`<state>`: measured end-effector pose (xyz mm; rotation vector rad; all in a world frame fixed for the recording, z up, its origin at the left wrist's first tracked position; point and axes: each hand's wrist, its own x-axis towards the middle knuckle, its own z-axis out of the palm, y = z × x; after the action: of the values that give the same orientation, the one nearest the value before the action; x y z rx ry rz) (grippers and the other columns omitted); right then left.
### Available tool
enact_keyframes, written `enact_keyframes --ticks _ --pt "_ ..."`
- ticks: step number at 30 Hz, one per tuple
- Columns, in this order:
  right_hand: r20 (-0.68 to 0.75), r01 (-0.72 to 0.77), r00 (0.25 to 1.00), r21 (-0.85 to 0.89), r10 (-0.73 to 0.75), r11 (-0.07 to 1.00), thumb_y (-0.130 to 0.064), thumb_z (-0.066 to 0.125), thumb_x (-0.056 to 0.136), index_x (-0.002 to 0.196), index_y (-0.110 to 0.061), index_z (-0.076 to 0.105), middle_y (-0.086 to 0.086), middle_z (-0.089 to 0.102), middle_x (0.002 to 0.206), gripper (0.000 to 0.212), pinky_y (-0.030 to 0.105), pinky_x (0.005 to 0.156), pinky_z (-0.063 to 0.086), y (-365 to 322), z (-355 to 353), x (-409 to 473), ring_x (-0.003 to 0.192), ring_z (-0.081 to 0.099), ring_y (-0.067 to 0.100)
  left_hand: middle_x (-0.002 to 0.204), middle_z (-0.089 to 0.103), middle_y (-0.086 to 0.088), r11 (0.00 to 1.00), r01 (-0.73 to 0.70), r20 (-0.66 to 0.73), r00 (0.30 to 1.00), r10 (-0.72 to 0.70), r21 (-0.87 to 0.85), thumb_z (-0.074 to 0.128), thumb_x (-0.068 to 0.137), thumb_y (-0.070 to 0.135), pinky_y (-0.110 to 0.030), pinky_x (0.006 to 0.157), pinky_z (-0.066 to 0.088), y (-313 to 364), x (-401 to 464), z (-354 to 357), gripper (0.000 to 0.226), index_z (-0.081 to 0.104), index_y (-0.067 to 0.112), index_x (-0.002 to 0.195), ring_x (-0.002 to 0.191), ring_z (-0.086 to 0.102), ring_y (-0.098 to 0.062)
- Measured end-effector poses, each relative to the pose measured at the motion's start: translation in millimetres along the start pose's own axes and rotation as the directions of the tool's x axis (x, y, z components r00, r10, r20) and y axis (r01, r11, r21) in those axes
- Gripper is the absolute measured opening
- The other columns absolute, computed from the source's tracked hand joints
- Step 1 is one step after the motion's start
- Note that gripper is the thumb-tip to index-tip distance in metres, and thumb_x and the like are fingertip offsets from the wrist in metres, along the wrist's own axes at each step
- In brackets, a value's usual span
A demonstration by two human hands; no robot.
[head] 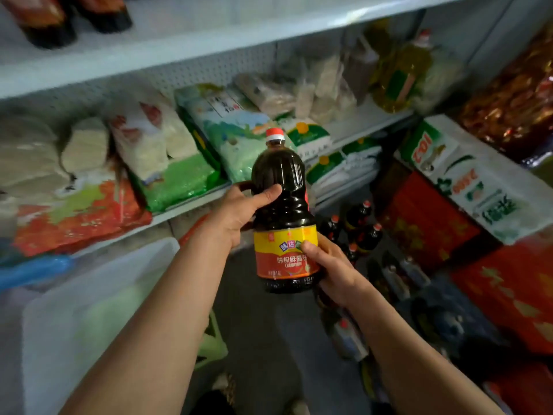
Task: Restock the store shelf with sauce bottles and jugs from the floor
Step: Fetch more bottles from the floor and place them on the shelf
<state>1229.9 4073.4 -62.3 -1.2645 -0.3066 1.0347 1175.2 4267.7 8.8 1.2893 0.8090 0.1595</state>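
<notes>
A: Dark brown, nearly black: that is the liquid in the soy sauce jug (282,211), which has a red cap and a yellow and red label.

B: Where is it?

A: Upright in the air, in front of the middle shelf (191,209) and clear of it. The left hand (236,212) grips the handle side at the waist, thumb laid across the dark front. The right hand (332,269) grasps the lower body, thumb pressed on the label.

B: What remains on the floor?

A: More dark sauce bottles (357,226) with red caps, standing just behind the jug, low beside red cartons (431,226).

B: And the shelves?

A: Bagged rice and noodles (167,157) lie on the middle shelf. Two dark bottles (64,18) stand on the upper shelf (209,31) at top left. A translucent plastic bin (98,310) sits at lower left.
</notes>
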Motion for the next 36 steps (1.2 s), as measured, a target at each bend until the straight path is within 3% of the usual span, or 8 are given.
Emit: enact_keyframes --ticks 5,9,14,17,20,23,32,36 --pt "0.139 0.125 0.984 -0.079 -0.113 0.989 -0.051 0.094 0.059 0.126 -0.013 0.063 0.022 0.069 0.123 0.083 0.047 0.095 0.056 -65.8 71.5 17.4 0.115 0.067 0.04 0.099 0.074 -0.001 0.987 -0.155 -0.043 0.987 0.157 0.048 0.08 0.08 0.029 -0.027 0.072 0.05 89.2 -52.5 -58.9 0.027 0.07 0.019 0.102 0.092 0.068 -0.015" --pt "0.227 0.236 0.951 -0.095 -0.21 0.967 -0.049 0.094 0.06 0.133 -0.005 0.057 0.026 0.067 0.125 0.093 0.056 0.103 0.051 -101.9 143.3 41.5 0.118 0.063 0.045 0.105 0.076 -0.003 0.962 -0.263 -0.055 0.962 0.267 0.074 0.086 0.054 0.043 -0.04 0.094 0.051 146.8 -88.6 -123.6 0.063 0.071 0.018 0.11 0.107 0.067 -0.023" --pt "0.358 0.352 0.886 -0.103 -0.295 0.93 -0.035 0.087 0.071 0.136 -0.005 0.055 0.022 0.068 0.126 0.078 0.049 0.098 0.053 -137.7 254.2 83.2 0.117 0.065 0.041 0.101 0.076 0.004 0.932 -0.356 -0.137 0.922 0.363 0.072 0.084 0.059 0.039 -0.036 0.082 0.054 207.9 -119.0 -222.1 0.053 0.07 0.026 0.109 0.103 0.069 -0.022" --pt "0.426 0.415 0.841 -0.112 -0.334 0.903 -0.03 0.084 0.076 0.137 -0.004 0.054 0.022 0.067 0.128 0.073 0.054 0.101 0.052 -149.9 321.8 114.1 0.119 0.064 0.041 0.123 0.069 0.003 0.926 -0.357 -0.161 0.913 0.374 0.126 0.09 0.049 0.052 -0.05 0.09 0.053 233.6 -129.0 -287.5 0.09 0.057 0.038 0.132 0.115 0.062 -0.025" --pt "0.473 0.45 0.809 -0.117 -0.349 0.885 -0.021 0.078 0.082 0.138 -0.007 0.055 0.02 0.066 0.13 0.063 0.057 0.105 0.049 -154.8 382.5 147.4 0.123 0.062 0.039 0.132 0.063 -0.001 0.92 -0.356 -0.176 0.907 0.383 0.164 0.087 0.051 0.053 -0.061 0.094 0.049 253.6 -130.9 -345.9 0.098 0.048 0.043 0.14 0.12 0.057 -0.03" --pt "0.497 0.451 0.803 -0.144 -0.329 0.881 -0.025 0.085 0.078 0.141 -0.01 0.053 0.016 0.066 0.133 0.072 0.056 0.107 0.047 -159.3 430.2 176.6 0.125 0.062 0.035 0.132 0.062 0.001 0.904 -0.401 -0.225 0.876 0.426 0.151 0.084 0.058 0.043 -0.05 0.088 0.052 269.3 -123.4 -390.9 0.086 0.05 0.041 0.137 0.122 0.055 -0.028" --pt "0.489 0.473 0.818 -0.272 -0.303 0.838 -0.02 0.086 0.077 0.143 -0.016 0.052 0.011 0.065 0.136 0.074 0.06 0.11 0.044 -183.5 497.2 265.4 0.128 0.06 0.031 0.112 0.067 0.013 0.855 -0.517 -0.244 0.824 0.512 0.045 0.082 0.074 0.027 -0.046 0.085 0.053 295.2 -56.1 -474.0 0.07 0.052 0.041 0.136 0.103 0.062 -0.014" --pt "0.469 0.464 0.833 -0.301 -0.294 0.834 -0.014 0.084 0.079 0.143 -0.018 0.052 0.009 0.066 0.134 0.072 0.059 0.11 0.044 -184.3 501.9 295.2 0.126 0.062 0.029 0.118 0.069 0.009 0.839 -0.544 -0.2 0.82 0.536 0.018 0.084 0.064 0.03 -0.051 0.098 0.05 292.9 -18.9 -493.0 0.086 0.048 0.041 0.141 0.109 0.063 -0.014"
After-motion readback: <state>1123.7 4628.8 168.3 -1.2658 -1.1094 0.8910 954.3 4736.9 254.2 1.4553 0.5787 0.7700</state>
